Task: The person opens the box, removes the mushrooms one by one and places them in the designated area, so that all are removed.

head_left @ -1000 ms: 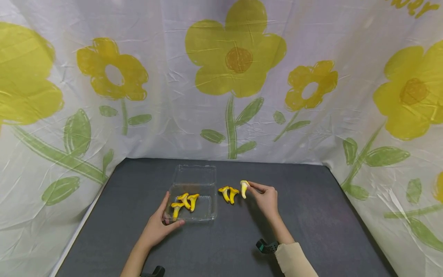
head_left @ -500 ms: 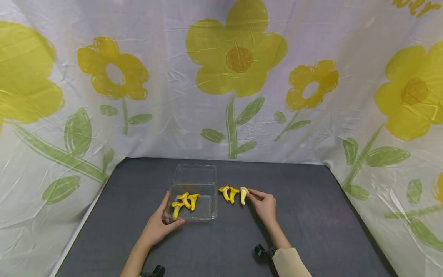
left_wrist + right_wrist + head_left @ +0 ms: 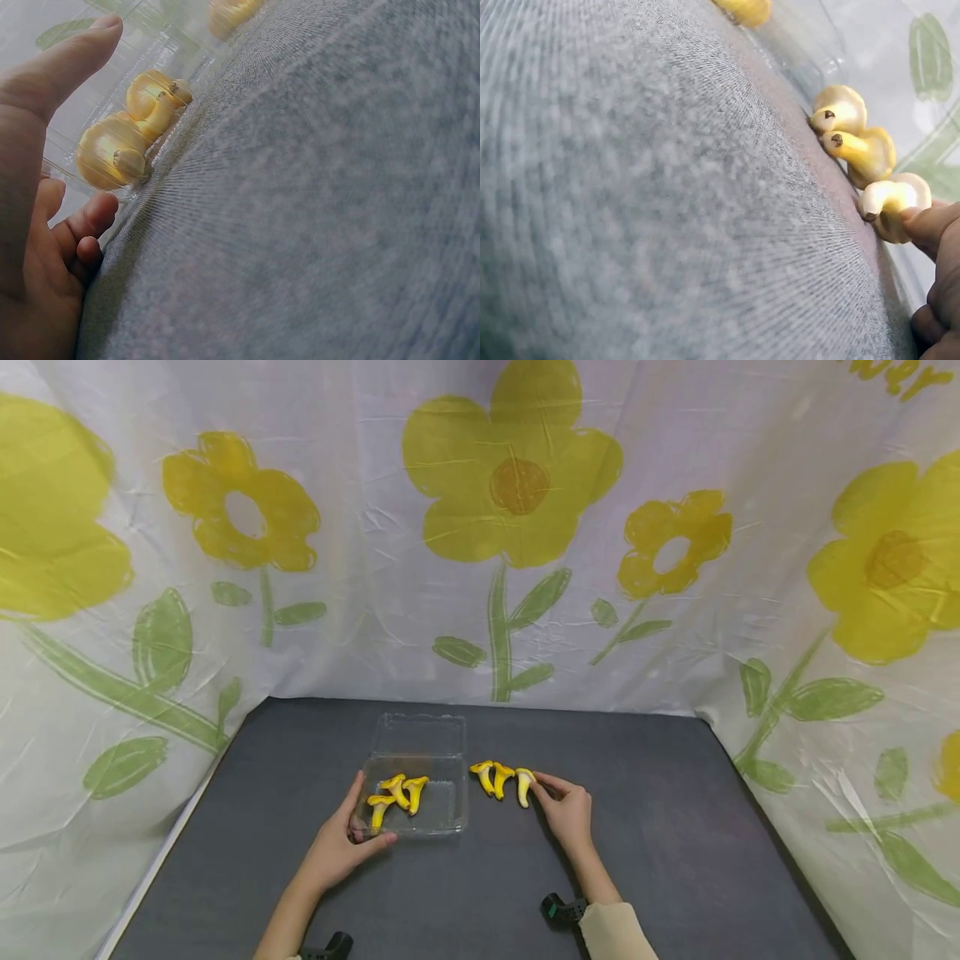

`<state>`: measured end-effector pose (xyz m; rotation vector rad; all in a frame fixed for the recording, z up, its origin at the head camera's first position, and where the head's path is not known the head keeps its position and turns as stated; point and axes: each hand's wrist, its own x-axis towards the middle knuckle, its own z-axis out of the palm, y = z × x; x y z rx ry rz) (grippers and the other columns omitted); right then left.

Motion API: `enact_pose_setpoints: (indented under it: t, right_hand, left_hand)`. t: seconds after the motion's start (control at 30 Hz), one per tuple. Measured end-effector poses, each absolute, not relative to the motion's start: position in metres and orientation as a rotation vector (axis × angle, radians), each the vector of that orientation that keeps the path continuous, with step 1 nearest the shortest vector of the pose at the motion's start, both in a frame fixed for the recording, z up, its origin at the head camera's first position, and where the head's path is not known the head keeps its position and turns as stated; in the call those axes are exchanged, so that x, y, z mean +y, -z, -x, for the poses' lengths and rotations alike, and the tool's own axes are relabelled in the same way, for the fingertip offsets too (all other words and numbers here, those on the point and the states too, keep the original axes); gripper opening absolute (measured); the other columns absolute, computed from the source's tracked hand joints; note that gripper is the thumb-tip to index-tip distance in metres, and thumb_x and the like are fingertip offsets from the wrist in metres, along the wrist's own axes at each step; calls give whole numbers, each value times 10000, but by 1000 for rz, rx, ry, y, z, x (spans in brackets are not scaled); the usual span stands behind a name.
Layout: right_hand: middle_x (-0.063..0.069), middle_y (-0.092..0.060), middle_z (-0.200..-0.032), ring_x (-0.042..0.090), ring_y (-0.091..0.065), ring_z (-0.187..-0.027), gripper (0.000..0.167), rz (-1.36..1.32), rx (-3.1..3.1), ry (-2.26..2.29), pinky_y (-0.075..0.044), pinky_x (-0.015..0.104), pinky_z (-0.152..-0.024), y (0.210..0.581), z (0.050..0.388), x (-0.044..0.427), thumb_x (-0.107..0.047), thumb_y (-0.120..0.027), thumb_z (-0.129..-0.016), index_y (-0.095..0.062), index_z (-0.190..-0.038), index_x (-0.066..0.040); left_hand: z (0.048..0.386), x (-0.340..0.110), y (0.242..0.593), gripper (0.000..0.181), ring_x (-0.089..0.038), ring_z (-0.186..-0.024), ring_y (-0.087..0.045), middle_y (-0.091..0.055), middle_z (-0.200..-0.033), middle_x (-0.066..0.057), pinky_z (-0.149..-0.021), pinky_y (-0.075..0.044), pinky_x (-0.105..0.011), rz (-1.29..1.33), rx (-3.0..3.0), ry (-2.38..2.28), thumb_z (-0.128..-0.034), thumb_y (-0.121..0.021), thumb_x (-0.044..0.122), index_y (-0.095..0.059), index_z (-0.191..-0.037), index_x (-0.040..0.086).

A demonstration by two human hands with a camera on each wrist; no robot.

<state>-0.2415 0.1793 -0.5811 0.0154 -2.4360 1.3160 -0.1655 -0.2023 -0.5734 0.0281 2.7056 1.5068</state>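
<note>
A clear plastic clamshell container (image 3: 442,806) stands with its lid raised at the back, and several yellow chanterelle mushrooms (image 3: 417,793) lie in its left half. My left hand (image 3: 335,853) holds its front left corner, thumb along the front and fingers at the left side. To the container's right, two more chanterelles (image 3: 501,781) lie side by side. Beside them my right hand (image 3: 567,810) pinches a paler chanterelle (image 3: 523,788) by its cap; its stem points toward me. In the right wrist view the thumb presses this chanterelle (image 3: 891,202), which is at the cloth.
Dark grey cloth (image 3: 465,902) covers the table. A white curtain (image 3: 360,635) printed with yellow flowers closes off the back and both sides. The open lid (image 3: 420,735) leans back behind the container.
My right hand has brought the pale chanterelle down toward me, onto the cloth beside the other two, and a little left. The left hand has stayed on the container.
</note>
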Motion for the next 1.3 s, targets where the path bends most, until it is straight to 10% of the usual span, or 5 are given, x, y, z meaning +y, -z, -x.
enact_pose_setpoints:
  t: [0.27,0.47,1.3]
  right_hand:
    - [23,-805,-836,185,-766,-754,185,-56,-2403,-1247,-568,260,-646,585,240,183,-183,-870,-908,-867,-1086,-130]
    - [-60,-509,-475,41,-276,-392,193,-9,-2445,-1289,-227,213,-428,590,228,186,-202,-873,-909,-866,-1092,-140]
    - [-52,-668,-599,4,-244,-397,199,-49,-2438,-1284,-219,211,-428,585,238,182,-182,-865,-915,-862,-1112,-152]
  left_hand:
    - [168,-200,576,1232,-150,-717,-470,-520,-815,-24,-685,-402,-298,-34,2717,-1497,-853,-899,457,-60,-1732,255]
    - [160,-198,582,1229,-142,-702,-464,-516,-821,-28,-669,-408,-292,-19,2670,-1505,-855,-897,453,-62,-1732,246]
    - [168,-202,573,1238,-151,-689,-455,-508,-809,-32,-654,-397,-298,-3,2703,-1475,-855,-890,476,-53,-1733,228]
